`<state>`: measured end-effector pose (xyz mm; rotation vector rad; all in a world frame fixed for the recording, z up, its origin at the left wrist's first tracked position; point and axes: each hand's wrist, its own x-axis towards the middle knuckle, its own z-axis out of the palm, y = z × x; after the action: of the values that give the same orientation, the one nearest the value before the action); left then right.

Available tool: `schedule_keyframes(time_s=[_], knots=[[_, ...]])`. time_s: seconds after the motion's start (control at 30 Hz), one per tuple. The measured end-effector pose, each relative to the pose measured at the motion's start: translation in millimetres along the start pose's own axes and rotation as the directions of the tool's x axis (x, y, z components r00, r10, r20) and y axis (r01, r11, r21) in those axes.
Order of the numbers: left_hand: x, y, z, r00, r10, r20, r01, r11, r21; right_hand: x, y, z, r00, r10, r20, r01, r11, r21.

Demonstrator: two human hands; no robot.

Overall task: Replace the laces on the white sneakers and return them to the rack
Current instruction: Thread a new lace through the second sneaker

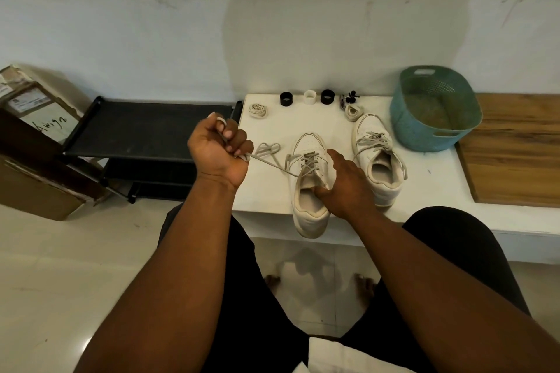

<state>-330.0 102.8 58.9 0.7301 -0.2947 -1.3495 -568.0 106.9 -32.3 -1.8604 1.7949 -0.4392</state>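
Left hand [219,150] fingers clamped on the grey flat lace [269,163]: pull straight while your right hand [342,188] grips the near white leather sneaker [307,206].

I see white sneakers [309,191] with grey laces [309,160], a perforated teal basket [436,109] at two o'clock, a black rack [145,127].

Bare forearms, bare feet [272,281], black shorts [260,297], white shirt hem [327,354].
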Motion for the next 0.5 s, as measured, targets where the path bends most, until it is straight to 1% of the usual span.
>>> schedule_keyframes(time_s=[0.07, 0.13, 0.17, 0.2, 0.23, 0.27, 0.3, 0.33, 0.4, 0.43, 0.47, 0.5], knots=[[-1, 1, 0, 0.999, -0.029, -0.040, 0.032, 0.998, 0.062, 1, 0, 0, 1.000, 0.003, 0.006, -0.003, 1.000, -0.003], [1, 3, 0, 0.990, -0.084, -0.110, 0.098, 0.987, 0.127, 1, 0, 1, 1.000, 0.013, 0.006, -0.013, 1.000, 0.001], [3, 3, -1, 0.982, -0.092, -0.163, 0.125, 0.972, 0.201, 1, 0, 0, 1.000, 0.021, 0.005, -0.021, 1.000, 0.011], [4, 3, -2, 0.972, -0.077, -0.223, 0.149, 0.932, 0.330, 1, 1, 0, 1.000, 0.028, 0.004, -0.028, 0.999, 0.023], [7, 1, -3, 0.960, -0.037, -0.277, 0.177, 0.849, 0.499, 1, 1, 0, 1.000, 0.028, 0.005, -0.028, 0.999, 0.027], [9, -3, -5, 0.951, 0.007, -0.309, 0.210, 0.719, 0.663, 1, 1, 0, 1.000, 0.021, 0.008, -0.021, 1.000, 0.019], [12, -9, -8, 0.948, 0.033, -0.316, 0.241, 0.574, 0.783, 2, 0, -1, 1.000, 0.013, 0.014, -0.013, 1.000, 0.003], [15, -17, -12, 0.951, 0.025, -0.308, 0.265, 0.450, 0.853, 3, 0, -1, 1.000, 0.007, 0.023, -0.007, 1.000, -0.013], [19, -32, -20, 0.952, -0.052, -0.300, 0.304, 0.234, 0.923, 4, -1, -3, 0.999, 0.003, 0.043, -0.001, 0.999, -0.032], [21, -37, -25, 0.947, -0.084, -0.309, 0.317, 0.101, 0.943, 5, -1, -2, 0.999, 0.001, 0.051, 0.001, 0.999, -0.037], [22, -43, -27, 0.941, -0.101, -0.324, 0.323, -0.030, 0.946, 6, -1, -2, 0.998, 0.001, 0.059, 0.002, 0.999, -0.038], [22, -48, -29, 0.936, -0.100, -0.336, 0.324, -0.125, 0.938, 7, 0, -1, 0.998, 0.004, 0.068, -0.001, 0.999, -0.032]])
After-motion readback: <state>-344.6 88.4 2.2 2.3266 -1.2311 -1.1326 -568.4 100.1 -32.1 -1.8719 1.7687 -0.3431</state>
